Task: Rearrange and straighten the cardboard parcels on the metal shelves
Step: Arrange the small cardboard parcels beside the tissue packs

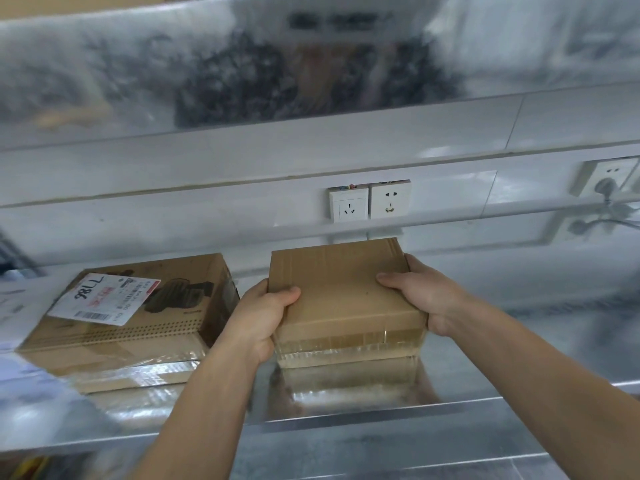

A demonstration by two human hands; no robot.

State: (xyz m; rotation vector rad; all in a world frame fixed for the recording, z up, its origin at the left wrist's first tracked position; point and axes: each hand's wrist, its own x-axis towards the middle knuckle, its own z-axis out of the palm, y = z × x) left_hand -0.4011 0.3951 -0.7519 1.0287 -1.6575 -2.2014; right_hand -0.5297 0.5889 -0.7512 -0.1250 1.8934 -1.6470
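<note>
Head view: two hands, one box.
Hands: left hand (266,317) and right hand (427,299) grip the box (343,292) by opposite sides, thumbs on top.
Box: straight ahead between them, apparently seated on the shelf (485,386), long axis toward the wall.
Nearer: neither; reach looks equal.
Neighbour: labelled parcel (138,317) just beside the left hand, skewed.

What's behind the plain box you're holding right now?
A white wall, with two white sockets side by side just above the plain box. The stretch of wall directly behind the box is covered.
</note>
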